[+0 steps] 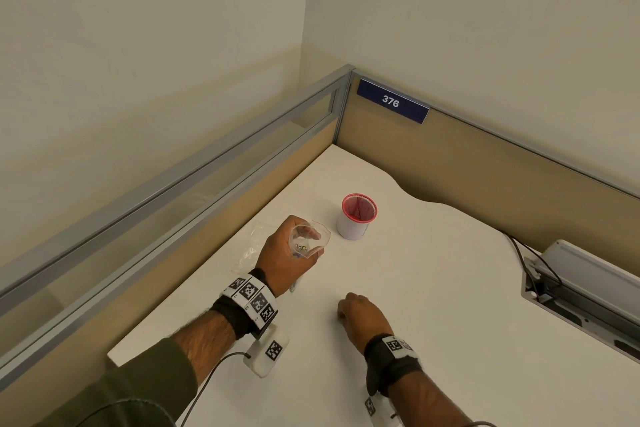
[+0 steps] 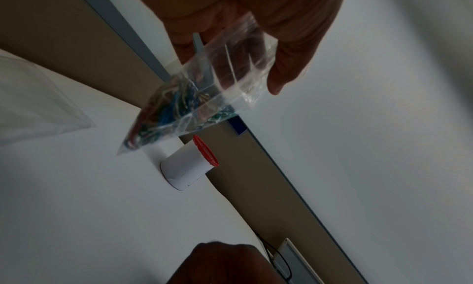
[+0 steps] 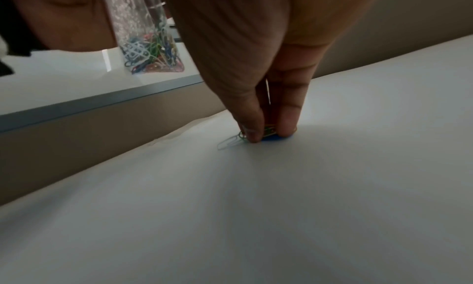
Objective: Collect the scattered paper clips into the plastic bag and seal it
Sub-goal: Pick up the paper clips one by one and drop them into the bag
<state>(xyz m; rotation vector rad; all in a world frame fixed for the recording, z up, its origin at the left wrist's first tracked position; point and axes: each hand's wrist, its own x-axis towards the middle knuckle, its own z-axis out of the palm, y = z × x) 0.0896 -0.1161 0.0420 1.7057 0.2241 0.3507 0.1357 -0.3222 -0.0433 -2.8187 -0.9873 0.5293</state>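
Nearly done: left hand (image 1: 287, 253) grips the plastic bag (image 2: 204, 90), mouth open, most paper clips (image 2: 163, 114) inside, above the tabletop's (image 1: 450, 305) left edge. Right hand (image 1: 363, 317) pinches last clips (image 3: 266, 133) mid-tabletop. Sealing remains.

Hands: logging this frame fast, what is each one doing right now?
Left hand: grips the plastic bag of paper clips.
Right hand: pinches a few loose clips on the desk.

I count two hands (image 1: 287, 253), two clear plastic bags (image 2: 204, 98), one white cup (image 1: 355, 218), and too many bagged paper clips (image 3: 151, 51) to count.
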